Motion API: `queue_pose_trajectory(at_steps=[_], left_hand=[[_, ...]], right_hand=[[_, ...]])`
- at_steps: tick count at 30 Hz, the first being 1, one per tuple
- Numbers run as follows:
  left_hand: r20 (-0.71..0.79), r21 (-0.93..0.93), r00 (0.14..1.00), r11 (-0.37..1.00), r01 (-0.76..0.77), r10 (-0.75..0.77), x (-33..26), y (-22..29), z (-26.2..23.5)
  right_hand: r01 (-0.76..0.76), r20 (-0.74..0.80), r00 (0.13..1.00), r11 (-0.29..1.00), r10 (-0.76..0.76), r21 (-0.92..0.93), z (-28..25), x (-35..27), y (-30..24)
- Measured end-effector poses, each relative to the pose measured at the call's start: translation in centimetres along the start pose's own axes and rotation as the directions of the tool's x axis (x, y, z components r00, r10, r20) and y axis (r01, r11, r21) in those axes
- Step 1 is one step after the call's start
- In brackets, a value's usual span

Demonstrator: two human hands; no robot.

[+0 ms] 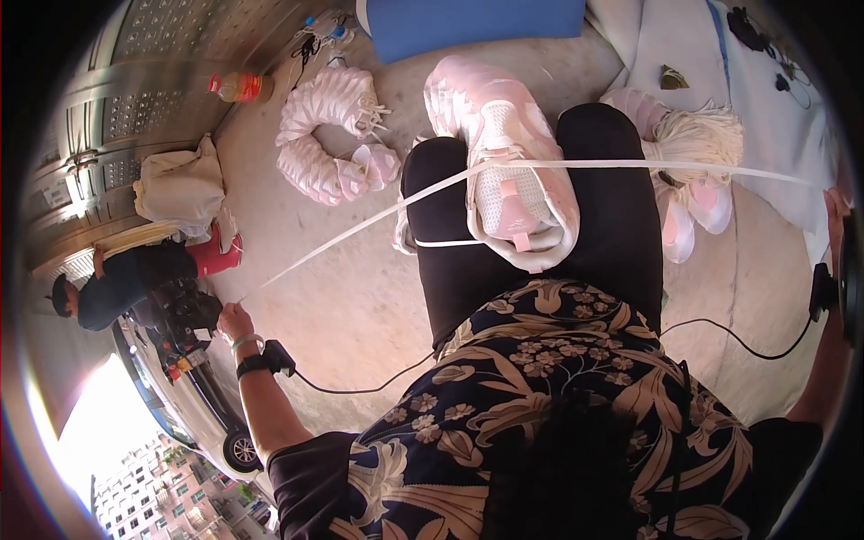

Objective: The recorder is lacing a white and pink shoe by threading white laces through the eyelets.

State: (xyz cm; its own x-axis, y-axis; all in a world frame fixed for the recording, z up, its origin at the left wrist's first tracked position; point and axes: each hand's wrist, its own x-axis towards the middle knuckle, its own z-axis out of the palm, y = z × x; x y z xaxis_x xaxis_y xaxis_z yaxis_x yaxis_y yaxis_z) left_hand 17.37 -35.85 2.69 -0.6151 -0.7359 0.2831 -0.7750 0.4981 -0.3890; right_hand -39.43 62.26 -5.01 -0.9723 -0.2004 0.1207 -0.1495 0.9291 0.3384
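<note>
A white and pink sneaker rests between my knees, its opening toward me, with more pink shoe parts beyond its toe. A white shoelace crosses its lacing area and stretches nearly straight out to both sides. My left hand, far out at the left, is closed on one end of the lace. At the right rim, my right hand is partly cut off; the lace's other side runs to it, and its fingers look closed around it. Another white strand lies across my left thigh beside the shoe.
Pink and white shoes lie in a curved row on the floor at left. Right of my knees are a cream bundle of laces and more pink shoes. A bottle stands by the wall. Another person is at far left near a car.
</note>
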Motion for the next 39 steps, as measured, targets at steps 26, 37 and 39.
queue_pose_trajectory(at_steps=[26,37,39], left_hand=[[-0.456,-0.86,0.819,0.062,-0.506,0.348,-3.0,38.3,-11.9],[-0.665,-0.715,0.578,-0.182,-0.675,0.473,-5.6,44.6,-19.5],[-0.689,-0.7,0.524,-0.272,-0.66,0.5,-5.4,46.2,-20.4]], right_hand=[[-0.52,0.043,0.636,-0.387,-0.77,0.762,-15.4,-4.8,-38.8],[-0.1,-0.096,0.855,-0.343,-0.51,0.934,-17.6,-6.1,-41.8],[-0.261,0.034,0.856,-0.374,-0.515,0.89,-18.1,-6.0,-40.4]])
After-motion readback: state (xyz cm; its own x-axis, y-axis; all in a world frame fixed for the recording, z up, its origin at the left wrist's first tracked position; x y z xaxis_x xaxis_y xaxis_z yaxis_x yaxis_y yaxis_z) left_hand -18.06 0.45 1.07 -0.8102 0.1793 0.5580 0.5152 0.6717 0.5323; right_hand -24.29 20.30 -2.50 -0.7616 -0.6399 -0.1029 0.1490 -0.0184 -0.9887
